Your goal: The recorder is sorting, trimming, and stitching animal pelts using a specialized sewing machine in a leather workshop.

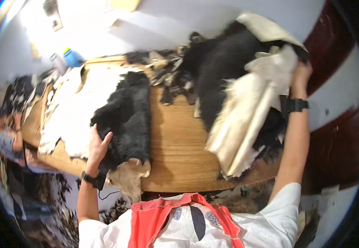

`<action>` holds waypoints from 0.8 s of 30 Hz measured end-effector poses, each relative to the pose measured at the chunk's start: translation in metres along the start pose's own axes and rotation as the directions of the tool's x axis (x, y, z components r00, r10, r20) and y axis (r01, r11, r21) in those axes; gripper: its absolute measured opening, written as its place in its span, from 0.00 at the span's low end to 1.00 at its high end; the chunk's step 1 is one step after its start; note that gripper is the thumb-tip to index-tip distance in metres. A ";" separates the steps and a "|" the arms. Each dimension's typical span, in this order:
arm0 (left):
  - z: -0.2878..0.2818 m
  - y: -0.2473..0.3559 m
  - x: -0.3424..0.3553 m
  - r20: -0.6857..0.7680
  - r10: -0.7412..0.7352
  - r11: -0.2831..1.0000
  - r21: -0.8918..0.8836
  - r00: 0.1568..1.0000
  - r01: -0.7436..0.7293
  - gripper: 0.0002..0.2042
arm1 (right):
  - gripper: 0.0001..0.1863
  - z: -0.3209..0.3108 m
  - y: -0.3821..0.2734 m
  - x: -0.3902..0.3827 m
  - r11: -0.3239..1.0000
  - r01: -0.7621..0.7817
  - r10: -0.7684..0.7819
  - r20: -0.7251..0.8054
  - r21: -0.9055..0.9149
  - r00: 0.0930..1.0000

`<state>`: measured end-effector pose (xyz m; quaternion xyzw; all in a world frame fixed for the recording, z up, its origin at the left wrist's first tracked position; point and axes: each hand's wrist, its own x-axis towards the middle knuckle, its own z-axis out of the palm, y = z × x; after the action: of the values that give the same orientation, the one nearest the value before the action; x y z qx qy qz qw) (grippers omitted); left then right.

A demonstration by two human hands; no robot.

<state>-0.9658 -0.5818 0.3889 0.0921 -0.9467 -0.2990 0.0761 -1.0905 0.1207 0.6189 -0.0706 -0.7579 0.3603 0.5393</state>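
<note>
My left hand lies at the left edge of a black furry pelt, thumb and fingers apart. That pelt lies folded over part of a white hide spread on the wooden table. A tan flap of skin hangs from its near end over the table edge. At the far right my right hand is closed on a folded cream hide, its fingertips partly hidden. The cream hide droops over a large heap of black fur with another pale skin side showing on top.
Scraps of dark and pale fur lie along the back of the wooden table. A blue bottle with a yellow cap stands at the back left. Another person sits at the far left beside more dark fur pieces. Dark scraps litter the floor.
</note>
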 end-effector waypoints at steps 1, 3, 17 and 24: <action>0.023 -0.003 0.010 0.082 -0.019 0.994 -0.110 0.996 0.028 0.42 | 0.20 -0.040 0.051 0.045 0.995 -0.006 0.014 -0.080 0.098 0.997; 0.018 -0.044 -0.003 0.057 -0.131 0.980 -0.144 0.990 0.138 0.47 | 0.25 -0.003 0.009 0.008 0.764 -0.138 0.031 -0.178 -0.630 0.984; 0.005 0.236 -0.037 0.098 0.937 0.316 -0.643 0.334 -0.698 0.25 | 0.38 0.049 -0.078 -0.392 -0.135 -0.962 0.119 0.968 0.238 0.222; 0.013 0.110 -0.032 0.346 0.448 0.802 -0.563 0.824 -0.199 0.22 | 0.37 -0.015 -0.083 -0.434 -0.286 -0.907 0.423 0.890 0.307 0.168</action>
<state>-0.9511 -0.4788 0.4389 -0.1732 -0.8264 -0.5300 -0.0790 -0.8770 -0.1479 0.3397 -0.1283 -0.3085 0.9409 -0.0559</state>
